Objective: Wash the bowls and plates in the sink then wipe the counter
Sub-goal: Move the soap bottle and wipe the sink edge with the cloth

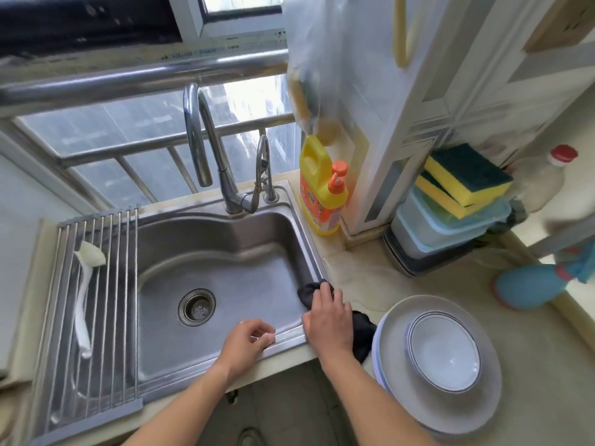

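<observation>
The bowls [444,352] sit nested on a stack of plates [467,410] on the counter [531,365], just right of the sink's front right corner and close to the counter's front edge. They look clean and are out of the sink [225,268], whose basin holds nothing but its drain strainer [196,307], so the washing part appears to be finished.

The wiping seems to be in hand. The right hand [328,320] presses down on a dark cloth [360,336] that lies across the sink's right rim near its front corner, one end hanging over the inner wall and the other spreading onto the counter up to the plates. Its fingers lie fairly flat over the cloth; whether the thumb tucks under it cannot be told. The left hand [248,339] rests on the sink's front rim, fingers loosely curled and holding nothing.

Most of the counter is probably still to do: the stretch behind the plates toward the back corner shows a wet sheen. There a yellow soap bottle [322,191] stands at the sink's back right corner, and sponges [463,178] lie on stacked containers [444,233] near the back edge. A roll-up rack [96,284] covers the sink's left side, carrying a white brush [85,284].
</observation>
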